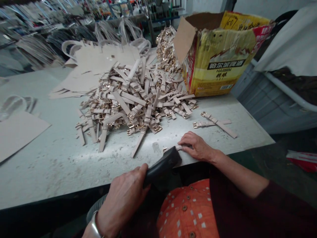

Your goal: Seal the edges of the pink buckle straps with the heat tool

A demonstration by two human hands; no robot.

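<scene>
Where straps (123, 100) lie heaped, stained pale table (59, 158), cluttered workshop (74, 19) behind.

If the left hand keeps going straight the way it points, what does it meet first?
The black tool in the left hand leads; its head would likely meet the small strap at the right hand's fingertips first. Depth is unclear; they may already touch.
</scene>
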